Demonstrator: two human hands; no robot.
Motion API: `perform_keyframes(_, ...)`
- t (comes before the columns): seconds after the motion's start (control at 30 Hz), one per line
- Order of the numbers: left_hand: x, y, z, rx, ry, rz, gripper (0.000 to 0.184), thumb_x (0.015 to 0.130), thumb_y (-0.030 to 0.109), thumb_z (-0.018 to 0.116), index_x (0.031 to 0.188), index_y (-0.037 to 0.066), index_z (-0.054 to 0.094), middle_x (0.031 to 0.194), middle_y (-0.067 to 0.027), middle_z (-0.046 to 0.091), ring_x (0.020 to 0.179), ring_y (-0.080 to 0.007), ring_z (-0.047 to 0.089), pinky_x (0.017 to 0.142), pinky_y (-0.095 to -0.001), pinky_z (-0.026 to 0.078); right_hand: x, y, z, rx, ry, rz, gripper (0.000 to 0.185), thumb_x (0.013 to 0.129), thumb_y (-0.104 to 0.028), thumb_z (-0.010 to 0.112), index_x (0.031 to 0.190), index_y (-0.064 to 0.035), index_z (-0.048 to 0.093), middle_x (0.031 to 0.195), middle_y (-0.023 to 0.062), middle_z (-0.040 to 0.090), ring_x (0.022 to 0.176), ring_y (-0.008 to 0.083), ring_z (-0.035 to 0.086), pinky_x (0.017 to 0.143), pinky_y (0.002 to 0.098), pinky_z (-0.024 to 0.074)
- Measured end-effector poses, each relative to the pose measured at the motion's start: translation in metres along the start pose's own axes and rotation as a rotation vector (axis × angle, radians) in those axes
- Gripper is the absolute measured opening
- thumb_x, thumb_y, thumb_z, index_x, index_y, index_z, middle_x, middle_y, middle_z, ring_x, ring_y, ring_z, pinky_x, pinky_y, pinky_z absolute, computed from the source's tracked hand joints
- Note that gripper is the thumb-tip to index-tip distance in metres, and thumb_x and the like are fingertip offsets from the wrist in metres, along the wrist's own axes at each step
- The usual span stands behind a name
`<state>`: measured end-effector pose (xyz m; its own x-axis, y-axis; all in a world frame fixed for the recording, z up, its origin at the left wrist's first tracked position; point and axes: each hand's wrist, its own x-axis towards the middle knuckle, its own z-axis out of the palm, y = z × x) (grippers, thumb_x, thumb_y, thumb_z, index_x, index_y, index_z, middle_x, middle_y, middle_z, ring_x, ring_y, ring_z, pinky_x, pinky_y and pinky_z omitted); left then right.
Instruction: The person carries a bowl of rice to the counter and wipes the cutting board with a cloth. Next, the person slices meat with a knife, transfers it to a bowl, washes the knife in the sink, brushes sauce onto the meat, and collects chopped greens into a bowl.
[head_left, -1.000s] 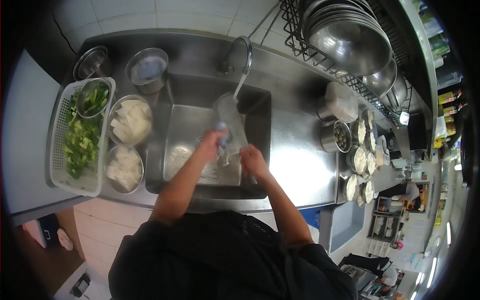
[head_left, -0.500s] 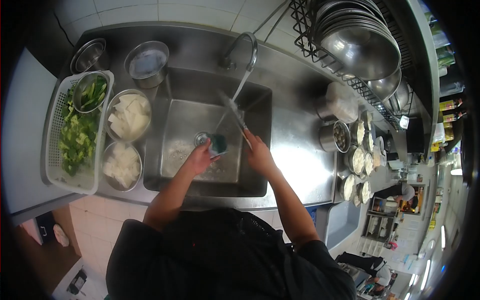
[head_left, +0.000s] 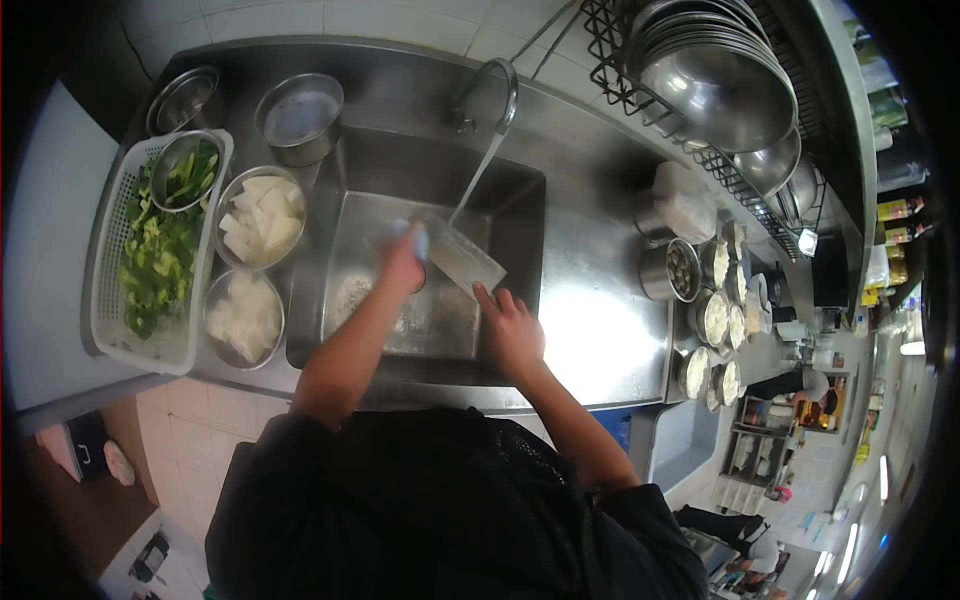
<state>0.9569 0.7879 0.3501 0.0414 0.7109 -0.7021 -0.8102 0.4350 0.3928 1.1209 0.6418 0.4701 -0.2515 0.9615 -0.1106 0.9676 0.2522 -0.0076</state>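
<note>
Over the steel sink (head_left: 420, 372), my right hand (head_left: 512, 325) grips a cleaver (head_left: 465, 262); its broad flat blade is turned up toward the camera and its handle is mostly hidden in my fingers. My left hand (head_left: 403, 265), smeared by motion, is closed on a sponge (head_left: 416, 240) at the far left end of the blade. Only a bluish, blurred part of the sponge shows. A stream of water runs from the curved faucet (head_left: 510, 95) into the sink, just behind the blade.
Left of the sink stand a white basket (head_left: 105, 300) of cut greens, two bowls of pale slices (head_left: 262, 220) and a steel pot (head_left: 300, 125). Stacked bowls (head_left: 720, 100) fill a wire rack at upper right. Several filled containers (head_left: 715, 318) line the right counter. Two people are farther off.
The cleaver has turned from edge-on to broad side up. My left hand with the sponge has moved away from me, up to the blade. My right hand has shifted slightly nearer my body.
</note>
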Motion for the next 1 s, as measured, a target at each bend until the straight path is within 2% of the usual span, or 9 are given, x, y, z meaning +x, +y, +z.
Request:
perform_keyframes(0.07, 0.002, -0.068, -0.015, 0.133, -0.032, -0.098, 0.043, 0.082, 0.018, 0.077, 0.116, 0.002, 0.056, 0.104, -0.0074, 0.061, 0.092, -0.0209, 0.060, 0.079, -0.0353, 0.051, 0.011, -0.002, 0.011, 0.011, 0.034, 0.029, 0.068, 0.074, -0.001, 0.059, 0.139, -0.0171, 0.048, 0.106, 0.0110, 0.054, 0.095, 0.0302, 0.061, 0.075, 0.0414, 0.0540)
perform_keyframes(0.17, -0.004, -0.074, -0.013, 0.347, 0.112, -0.074, 0.050, 0.082, 0.022, 0.078, 0.120, 0.002, 0.054, 0.107, -0.0079, 0.061, 0.093, -0.0215, 0.060, 0.080, -0.0364, 0.050, 0.018, -0.005, 0.020, 0.108, 0.012, 0.096, 0.066, 0.074, 0.000, 0.058, 0.138, -0.0149, 0.049, 0.107, 0.0128, 0.056, 0.097, 0.0305, 0.063, 0.076, 0.0427, 0.0536)
perform_keyframes(0.27, 0.041, 0.006, -0.023, 0.116, 0.255, 0.103, 0.043, 0.083, 0.025, 0.077, 0.116, 0.004, 0.057, 0.106, -0.0069, 0.062, 0.092, -0.0198, 0.061, 0.079, -0.0366, 0.050, -0.008, -0.003, 0.014, 0.272, -0.124, 0.168, 0.063, 0.075, 0.000, 0.063, 0.135, -0.0118, 0.050, 0.106, 0.0155, 0.060, 0.092, 0.0314, 0.065, 0.076, 0.0404, 0.0544)
perform_keyframes(0.33, 0.053, 0.046, -0.034, 0.104, -0.051, 0.217, 0.036, 0.086, 0.026, 0.074, 0.112, 0.006, 0.057, 0.107, -0.0051, 0.062, 0.093, -0.0178, 0.062, 0.080, -0.0367, 0.051, -0.014, 0.010, 0.033, 0.665, 0.250, -0.014, 0.049, 0.085, -0.003, 0.061, 0.133, -0.0062, 0.051, 0.088, 0.0137, 0.062, 0.075, 0.0254, 0.066, 0.065, 0.0351, 0.0537)
perform_keyframes(0.37, 0.049, 0.047, -0.034, 0.103, -0.054, 0.217, 0.036, 0.086, 0.026, 0.074, 0.112, 0.006, 0.057, 0.107, -0.0051, 0.062, 0.093, -0.0178, 0.062, 0.080, -0.0367, 0.051, -0.016, 0.017, 0.033, 0.662, 0.252, -0.015, 0.049, 0.085, -0.003, 0.061, 0.133, -0.0062, 0.051, 0.088, 0.0137, 0.062, 0.075, 0.0254, 0.066, 0.065, 0.0351, 0.0537)
perform_keyframes(0.43, 0.027, 0.039, -0.048, 0.148, -0.554, -0.100, 0.026, 0.089, 0.022, 0.071, 0.107, 0.008, 0.059, 0.104, -0.0031, 0.063, 0.092, -0.0161, 0.062, 0.079, -0.0344, 0.052, -0.015, 0.015, 0.004, 1.448, -0.136, 0.426, 0.036, 0.095, -0.010, 0.056, 0.131, -0.0018, 0.051, 0.076, 0.0084, 0.059, 0.060, 0.0165, 0.061, 0.051, 0.0287, 0.0482)
perform_keyframes(0.47, 0.013, 0.025, -0.057, 0.166, -0.567, -0.162, 0.022, 0.090, 0.020, 0.069, 0.106, 0.008, 0.059, 0.102, -0.0031, 0.064, 0.092, -0.0160, 0.062, 0.079, -0.0331, 0.052, -0.009, 0.013, 0.000, 1.597, -0.044, 0.351, 0.035, 0.099, -0.015, 0.052, 0.131, -0.0008, 0.049, 0.074, 0.0037, 0.055, 0.052, 0.0104, 0.053, 0.044, 0.0245, 0.0422)
perform_keyframes(0.6, -0.088, -0.024, -0.018, 0.110, -0.649, -0.179, 0.018, 0.090, 0.014, 0.068, 0.105, 0.008, 0.060, 0.097, -0.0028, 0.065, 0.091, -0.0162, 0.063, 0.080, -0.0311, 0.051, 0.009, 0.012, -0.025, 1.630, -0.077, 0.318, 0.025, 0.102, -0.019, 0.047, 0.117, 0.0000, 0.050, 0.068, 0.0031, 0.052, 0.048, 0.0109, 0.051, 0.043, 0.0247, 0.0410)
perform_keyframes(1.0, -0.090, -0.027, -0.006, 0.229, -0.422, -0.152, 0.027, 0.086, 0.006, 0.070, 0.111, 0.003, 0.060, 0.100, -0.0061, 0.064, 0.095, -0.0182, 0.063, 0.084, -0.0316, 0.050, 0.008, 0.002, -0.028, 1.427, -0.162, 0.367, 0.016, 0.101, -0.018, 0.045, 0.100, -0.0019, 0.048, 0.060, 0.0012, 0.047, 0.043, 0.0108, 0.047, 0.039, 0.0258, 0.0371)
